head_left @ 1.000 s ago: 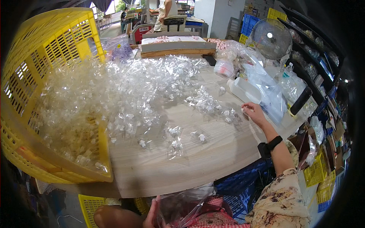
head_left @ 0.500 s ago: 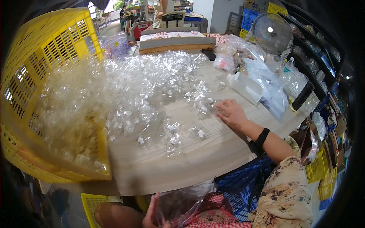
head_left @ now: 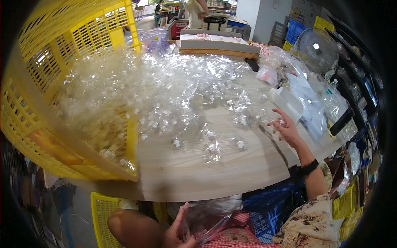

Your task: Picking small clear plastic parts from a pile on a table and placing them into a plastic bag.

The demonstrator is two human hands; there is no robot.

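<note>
Low at the front, below the table edge, my left hand (head_left: 178, 232) grips the mouth of a large clear plastic bag (head_left: 213, 217) over my lap. My right hand (head_left: 288, 131) is raised a little above the right part of the table, its fingers curled round a small clear packet (head_left: 277, 126) with something whitish in it; how many it holds I cannot tell. A big heap of similar clear packets (head_left: 178, 78) with small white pieces covers the table's left and back. Several stray packets (head_left: 212, 146) lie apart nearer the front.
A yellow crate (head_left: 131, 153) lies tipped at the left, packets spilling from it. To the right are a white scoop-like container (head_left: 285, 102), clear plastic bags (head_left: 307, 103) and a fan (head_left: 316, 49). A shallow box (head_left: 219, 45) stands at the back. One person (head_left: 194, 14) stands beyond.
My right hand has lifted off the tabletop and drawn back to the right with a small packet. My left hand stays at the bag. The whole view has shifted.
</note>
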